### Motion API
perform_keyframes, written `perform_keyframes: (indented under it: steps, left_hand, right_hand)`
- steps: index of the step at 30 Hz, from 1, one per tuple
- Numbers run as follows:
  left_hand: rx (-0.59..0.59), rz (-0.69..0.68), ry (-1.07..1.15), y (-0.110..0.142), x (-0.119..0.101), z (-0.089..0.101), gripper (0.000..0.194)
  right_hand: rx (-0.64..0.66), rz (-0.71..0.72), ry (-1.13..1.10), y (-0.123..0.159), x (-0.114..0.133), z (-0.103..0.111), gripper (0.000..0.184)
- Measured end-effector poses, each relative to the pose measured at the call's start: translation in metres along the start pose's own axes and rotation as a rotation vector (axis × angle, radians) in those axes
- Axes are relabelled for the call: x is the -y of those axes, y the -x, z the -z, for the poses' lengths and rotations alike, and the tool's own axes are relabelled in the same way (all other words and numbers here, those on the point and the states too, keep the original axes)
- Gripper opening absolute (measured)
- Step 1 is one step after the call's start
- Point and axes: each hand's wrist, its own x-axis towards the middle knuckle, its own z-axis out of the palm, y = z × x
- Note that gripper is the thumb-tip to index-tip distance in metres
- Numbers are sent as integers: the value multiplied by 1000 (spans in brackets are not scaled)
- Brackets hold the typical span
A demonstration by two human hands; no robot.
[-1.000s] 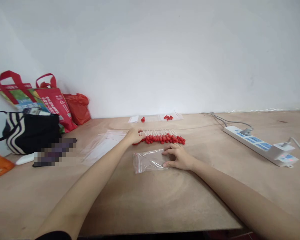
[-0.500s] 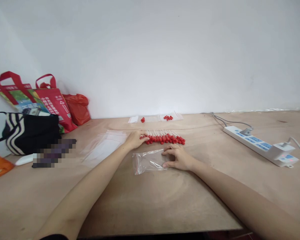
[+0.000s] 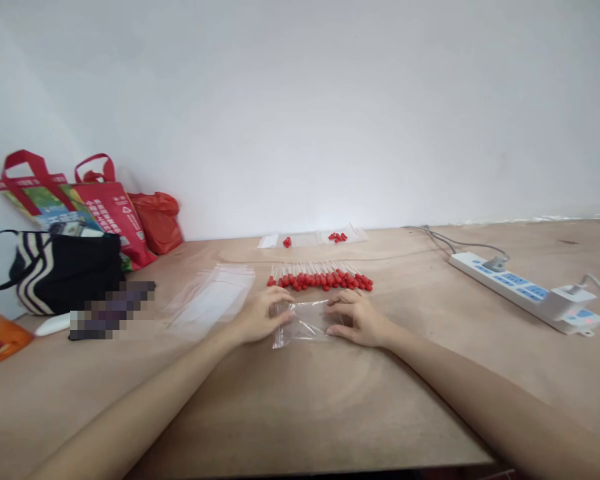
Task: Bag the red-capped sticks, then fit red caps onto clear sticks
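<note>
A clear zip bag [image 3: 307,323] lies flat on the table between my hands. My left hand [image 3: 263,313] is at its left end, by the zip strip, thumb and fingers curved over the plastic. At the opposite end, my right hand [image 3: 363,319] holds the bag's edge with bent fingers and thumb. Just beyond the bag runs a row of red-tipped sticks [image 3: 320,280], their pale stems pointing toward the wall. Both hands are close to the red tips. Whether anything small is inside the bag cannot be made out.
Flat zip bags [image 3: 210,300] lie spread to the left. Bags with red-tipped pieces [image 3: 337,237] rest by the wall. A white power strip [image 3: 520,287] with cables stands right; a black striped bag [image 3: 75,267] and red bags [image 3: 113,213] stand left.
My left hand has come away from the left end of the stick row, back toward me, onto the bag's zip end. My right hand stays at the bag's right end.
</note>
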Motion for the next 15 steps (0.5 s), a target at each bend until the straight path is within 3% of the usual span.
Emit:
perform_keyframes:
  steps: [2, 4, 11, 15]
  left_hand:
    - [130, -30, -15, 13, -6, -4, 37]
    - [182, -8, -1, 20, -9, -8, 41]
    - [61, 184, 209, 12, -5, -9, 34]
    - [252, 231, 436, 10, -4, -4, 25]
  right_hand:
    - [34, 42, -7, 0, 7, -2, 40]
    - [111, 91, -5, 1, 13, -4, 44]
    - [305, 187, 30, 2, 19, -2, 38]
    - [335, 219, -43, 2, 17, 3, 35]
